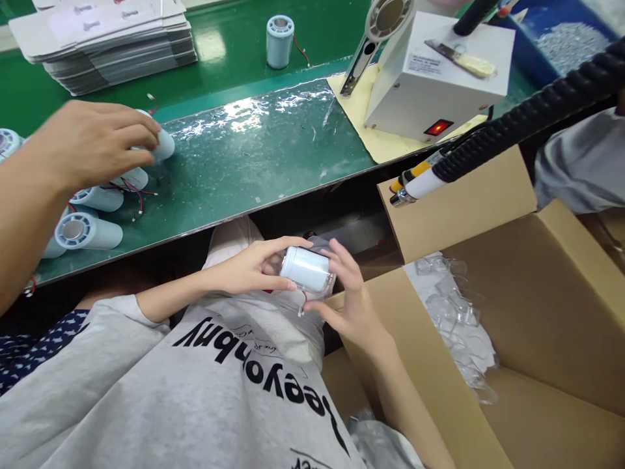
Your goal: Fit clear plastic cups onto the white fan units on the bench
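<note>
Above my lap, my left hand [256, 266] is closed around one end of a light blue cylinder [306, 268]. The cylinder lies on its side inside what looks like a clear plastic cover [326, 284]. Below it hangs a short red wire with a small white connector [300, 312]. At the other end, my right hand [352, 301] has its fingers spread, with the fingertips beside the clear plastic and the thumb close to the wire. Whether those fingertips touch the plastic, I cannot tell.
Another person's hand [102, 140] reaches over several blue cylinders [100, 233] at the left. One cylinder [280, 44] stands upright further back. A grey machine [439, 71], stacked cartons [122, 62] and a black flexible hose [532, 111] surround the bench. An open box [561, 312] holds clear plastic pieces.
</note>
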